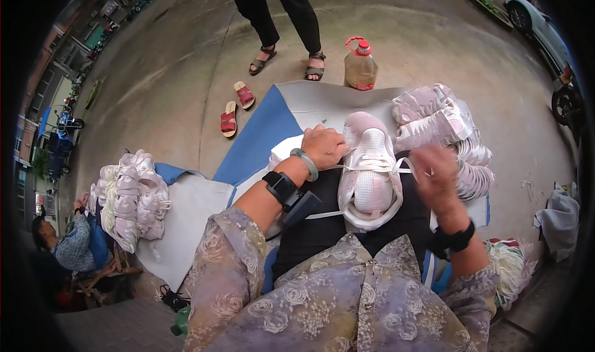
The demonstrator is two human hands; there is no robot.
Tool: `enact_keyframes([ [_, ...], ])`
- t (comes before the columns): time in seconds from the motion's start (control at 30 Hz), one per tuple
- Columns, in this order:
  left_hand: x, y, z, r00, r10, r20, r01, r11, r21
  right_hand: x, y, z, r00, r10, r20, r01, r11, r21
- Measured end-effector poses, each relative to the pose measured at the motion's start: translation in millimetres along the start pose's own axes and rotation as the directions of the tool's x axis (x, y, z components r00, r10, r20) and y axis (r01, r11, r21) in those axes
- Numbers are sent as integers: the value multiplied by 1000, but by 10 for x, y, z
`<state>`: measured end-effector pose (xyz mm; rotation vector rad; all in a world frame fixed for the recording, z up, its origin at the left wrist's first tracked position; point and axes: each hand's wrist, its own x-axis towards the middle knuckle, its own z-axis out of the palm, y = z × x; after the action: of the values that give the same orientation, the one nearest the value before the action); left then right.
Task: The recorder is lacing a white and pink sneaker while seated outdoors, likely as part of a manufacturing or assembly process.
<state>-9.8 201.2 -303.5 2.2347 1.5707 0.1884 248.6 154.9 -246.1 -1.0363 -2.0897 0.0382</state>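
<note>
"White-and-pink shoe (365, 187) rests on the lap (304, 243); which step?"
"Lacing, I judge: left hand (324, 147) curled narrow, right hand (432, 172) too blurred to tell; next calls for even tension on the laces (373, 164)"

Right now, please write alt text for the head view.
A person's hands, left and right, are at the white laces of a pale pink shoe on the lap. Pink bundles lie at both sides; ahead, someone stands beside a jug.

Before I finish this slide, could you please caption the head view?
Left hand and blurred right hand at the white laces of a pink-and-white shoe, beside pale pink bundles.
</note>
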Motion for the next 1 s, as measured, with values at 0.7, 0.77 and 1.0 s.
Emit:
enact_keyframes([
  [0.7, -552, 356, -222, 588, 546, -597, -449, 834, 320, 155, -392, 502, 979, 76, 188, -140, 925, 353],
  [0.77, -567, 360, -218, 588, 535, -607, -437, 841, 318, 175, -407, 522, 979, 66, 192, -131, 928, 349],
  [1.0, -758, 445, -112, 900, -83, -427, -239, 727, -644, 228, -447, 583, 987, 84, 134, -128, 922, 366],
])
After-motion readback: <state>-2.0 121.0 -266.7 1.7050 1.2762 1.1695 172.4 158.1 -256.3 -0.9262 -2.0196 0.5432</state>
